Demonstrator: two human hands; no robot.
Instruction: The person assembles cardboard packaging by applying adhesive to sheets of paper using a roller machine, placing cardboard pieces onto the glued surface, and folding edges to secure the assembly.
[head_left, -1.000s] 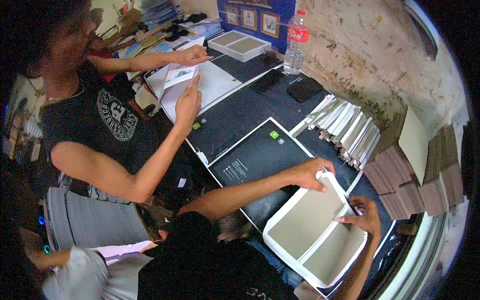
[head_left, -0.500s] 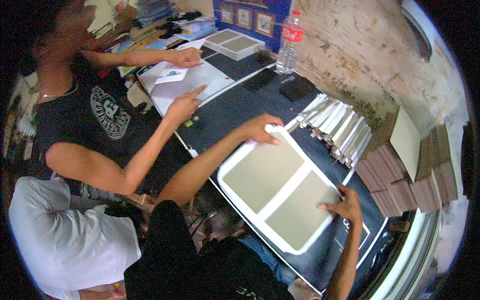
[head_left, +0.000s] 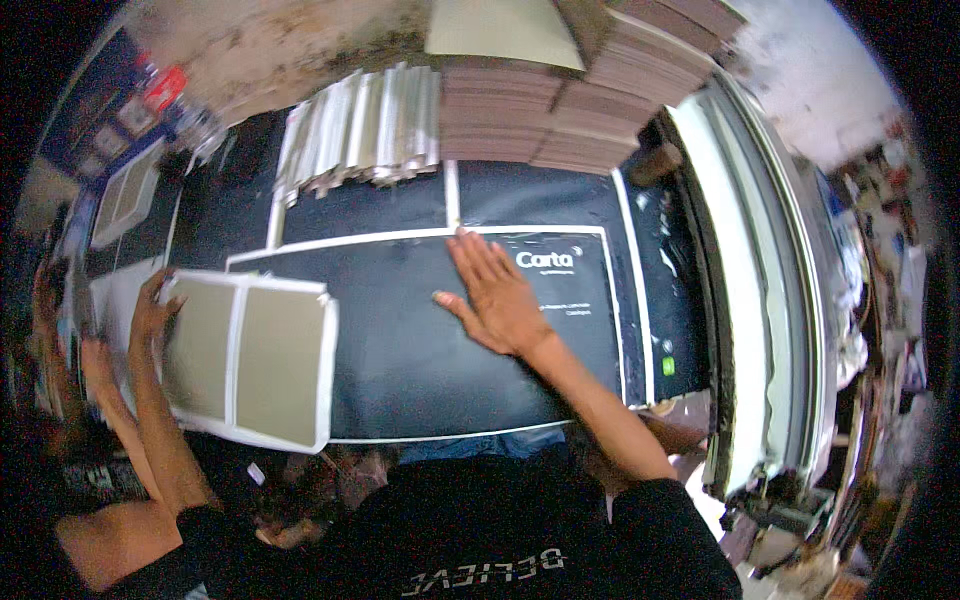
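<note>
My left hand [head_left: 155, 308] grips the upper left edge of a white-bordered cover, its thumb over the front and its fingers at the edge. Two grey-beige board panels [head_left: 283, 365] lie side by side in this cover, divided by a narrow white strip. The cover rests at the left part of the black work surface [head_left: 400, 370] and overhangs its near edge. Fingers stretched out, my right hand [head_left: 495, 295] lies on the black surface near a white line, with nothing held.
Beyond my hands lie a row of white-edged strips [head_left: 360, 125] and tall stacks of brown boards [head_left: 545, 105]. A bottle [head_left: 190, 120] with a red label and another similar panelled piece [head_left: 128, 195] stand far left. A co-worker's arm [head_left: 115, 400] reaches in at left. A long white-and-grey machine [head_left: 745, 250] borders the right.
The view has swung to the right. My right hand has let go of the cover and now lies flat on the table. The cover has shifted left, with my left hand still on it.
</note>
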